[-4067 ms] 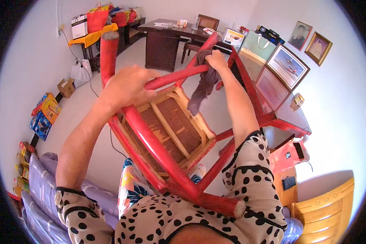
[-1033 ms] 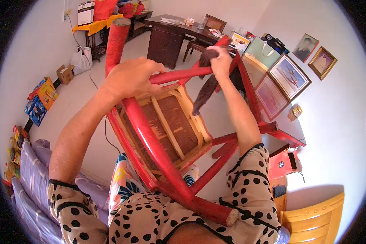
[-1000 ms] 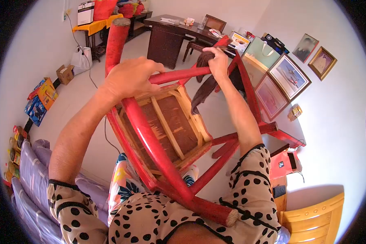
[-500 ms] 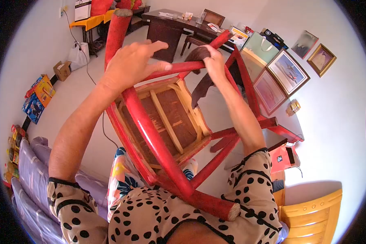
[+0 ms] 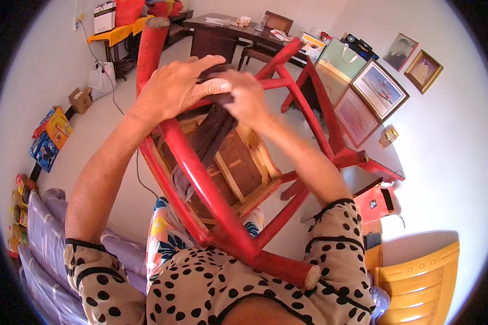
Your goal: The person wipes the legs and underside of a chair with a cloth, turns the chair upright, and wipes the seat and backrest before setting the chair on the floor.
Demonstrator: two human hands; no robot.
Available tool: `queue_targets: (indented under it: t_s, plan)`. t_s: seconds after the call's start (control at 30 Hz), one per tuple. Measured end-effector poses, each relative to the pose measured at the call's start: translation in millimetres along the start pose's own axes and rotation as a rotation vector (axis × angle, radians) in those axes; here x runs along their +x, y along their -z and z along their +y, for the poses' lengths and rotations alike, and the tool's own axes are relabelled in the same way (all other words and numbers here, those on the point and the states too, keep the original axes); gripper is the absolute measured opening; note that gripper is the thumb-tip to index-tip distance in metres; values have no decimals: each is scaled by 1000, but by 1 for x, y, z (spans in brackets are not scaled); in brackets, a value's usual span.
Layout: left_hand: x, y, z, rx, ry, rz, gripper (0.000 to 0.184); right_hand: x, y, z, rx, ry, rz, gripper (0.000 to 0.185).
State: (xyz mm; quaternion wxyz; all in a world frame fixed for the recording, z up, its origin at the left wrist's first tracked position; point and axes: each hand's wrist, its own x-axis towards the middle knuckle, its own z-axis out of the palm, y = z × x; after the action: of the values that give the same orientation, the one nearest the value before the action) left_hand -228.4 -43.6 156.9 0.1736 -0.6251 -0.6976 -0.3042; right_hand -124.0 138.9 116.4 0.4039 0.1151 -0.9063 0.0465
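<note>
A red wooden chair (image 5: pixel 192 168) is tipped up before me, its legs pointing away and upward and its unpainted seat underside (image 5: pixel 236 162) facing me. My right hand (image 5: pixel 249 100), slightly blurred, is closed on a dark brown cloth (image 5: pixel 214 132) at the crossbar between the legs. A length of the cloth hangs down in front of the seat underside, partly behind a red bar. My left hand (image 5: pixel 173 89) lies over the joint of a leg and the crossbar, thumb and index finger spread. Cloth shows between them; the other fingers are partly hidden.
Another red chair-like frame (image 5: pixel 331 130) stands behind on the right, near framed pictures (image 5: pixel 379 89). A dark desk (image 5: pixel 214 40) is at the back. A purple-covered sofa (image 5: pixel 46 233) lies left and a yellow wooden chair (image 5: pixel 417 276) lower right. A cable (image 5: pixel 116 103) crosses the floor.
My right hand has slid left along the crossbar with the cloth, from its right end to beside my left hand. The cloth now hangs further left. My left hand has stayed nearly in place.
</note>
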Motion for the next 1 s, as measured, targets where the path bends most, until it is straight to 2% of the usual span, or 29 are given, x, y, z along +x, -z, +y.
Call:
queue_targets:
  t_s: [0.2,0.27,0.33,0.43,0.53,0.67,0.73,0.8,0.87,0.9,1.0]
  plan:
    - [-1,0,12,51,-3,3,73,-55,35,126,-167,-250,6,31]
    - [-2,-4,14,56,-5,-2,71,-70,46,149,-180,-319,86,27]
    - [-1,-5,11,69,-9,3,70,-72,44,152,-286,-220,94,27]
    - [-2,-4,9,49,5,24,69,-70,22,140,-108,-379,212,26]
    - [3,-6,1,80,27,11,69,-59,20,114,3,-458,154,24]
    - [4,-9,2,85,-22,79,68,-32,13,42,147,-379,173,21]
    - [4,-11,2,85,-24,104,67,-17,4,4,214,-264,181,22]
    - [4,-12,0,59,-8,83,68,-11,-3,-28,312,-165,96,25]
    - [3,-8,0,32,3,69,67,-9,-10,-59,492,-150,163,29]
    - [2,-6,1,14,6,64,67,-12,-6,-63,561,-271,32,33]
    - [3,-7,-2,-13,-1,75,65,-10,-11,-36,265,119,114,35]
